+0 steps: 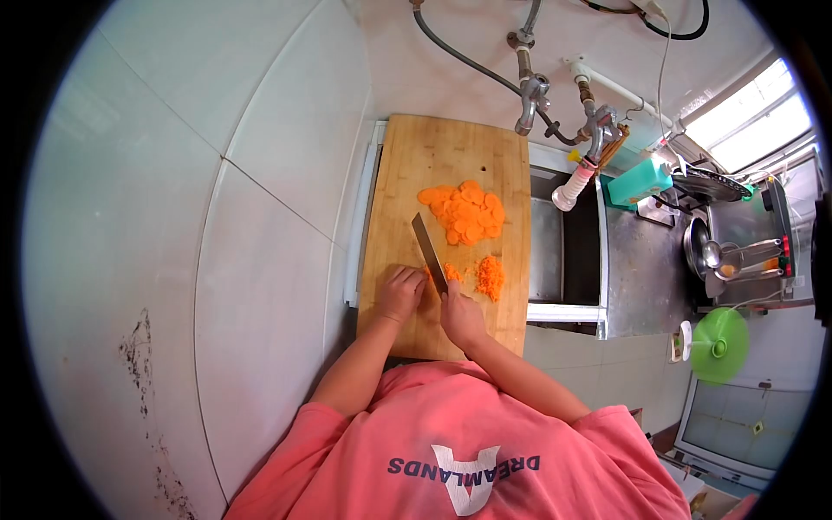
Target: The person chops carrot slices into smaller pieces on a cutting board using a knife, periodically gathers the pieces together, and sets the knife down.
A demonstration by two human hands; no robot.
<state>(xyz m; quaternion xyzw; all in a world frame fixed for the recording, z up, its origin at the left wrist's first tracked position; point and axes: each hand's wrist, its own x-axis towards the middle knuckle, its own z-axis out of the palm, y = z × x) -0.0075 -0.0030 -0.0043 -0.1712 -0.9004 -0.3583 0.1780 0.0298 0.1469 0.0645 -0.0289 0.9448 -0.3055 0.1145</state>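
A wooden cutting board [451,147] lies below me. On it, a pile of orange carrot slices [468,212] spreads over the middle, and finely chopped carrot [490,277] forms a heap nearer to me on the right. My right hand [462,317] is closed around the handle of a knife [426,247], whose blade points away from me and to the left. My left hand [402,293] rests on the board left of the blade, its fingers curled over bits of carrot that they mostly hide. More small carrot pieces [452,272] lie just right of the blade.
Right of the board is a metal sink [546,247] with taps [533,95] above it. A teal bottle [640,182], a pan [696,247] and a green fan [719,345] stand farther right. A tiled wall [269,217] borders the left side.
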